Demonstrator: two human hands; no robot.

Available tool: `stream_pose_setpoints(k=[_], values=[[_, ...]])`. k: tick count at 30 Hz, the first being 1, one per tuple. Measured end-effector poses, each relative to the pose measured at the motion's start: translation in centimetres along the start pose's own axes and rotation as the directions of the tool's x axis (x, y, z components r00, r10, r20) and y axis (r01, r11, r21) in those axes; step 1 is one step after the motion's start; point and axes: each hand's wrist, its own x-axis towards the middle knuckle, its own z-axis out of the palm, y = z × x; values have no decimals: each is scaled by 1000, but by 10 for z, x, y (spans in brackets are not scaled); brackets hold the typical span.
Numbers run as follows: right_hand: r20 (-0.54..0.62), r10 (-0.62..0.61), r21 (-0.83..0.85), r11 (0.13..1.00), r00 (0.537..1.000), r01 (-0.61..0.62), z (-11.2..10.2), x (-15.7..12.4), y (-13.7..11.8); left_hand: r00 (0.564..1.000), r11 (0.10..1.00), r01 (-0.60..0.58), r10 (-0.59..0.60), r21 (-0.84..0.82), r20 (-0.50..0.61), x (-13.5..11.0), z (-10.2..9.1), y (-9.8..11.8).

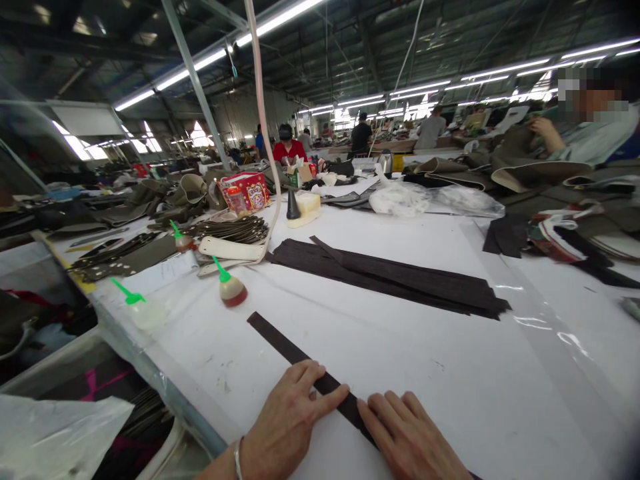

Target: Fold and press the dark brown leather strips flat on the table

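Observation:
A long, narrow dark brown strip [280, 341] lies slantwise on the white tabletop, its far end pointing up and left. My left hand [290, 417], with a silver bangle at the wrist, is closed over the strip, index finger across it and the other fingers at its far edge. Close by, my right hand [410, 437] has bent fingers pressed together along the strip's edge; part of the strip is hidden beneath it. Beyond both hands a flat pile of similar dark strips [390, 273] is spread out, with one loose strip askew on top.
Green-spouted bottles stand at the left: one with reddish liquid [233, 291], a pale one [145, 310] near the edge, another [183, 241] behind. A black cone [293, 205] sits beside a yellowish block. Plastic bags [400, 200] and fabric pieces line the back. People work beyond.

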Motion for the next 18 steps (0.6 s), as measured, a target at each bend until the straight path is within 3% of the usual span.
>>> stream_pose_setpoints(k=[6,13,18], values=[[27,23,-5,1000,999,-23,-9,-8,1,999,998,-43,42,50,29,-1,0,0],[60,54,-6,999,997,-53,-29,-19,3,999,999,-40,41,28,-21,-3,3,-2],[31,77,-29,997,997,-76,-35,-23,1,989,998,60,-64,-30,-133,4,-2,15]])
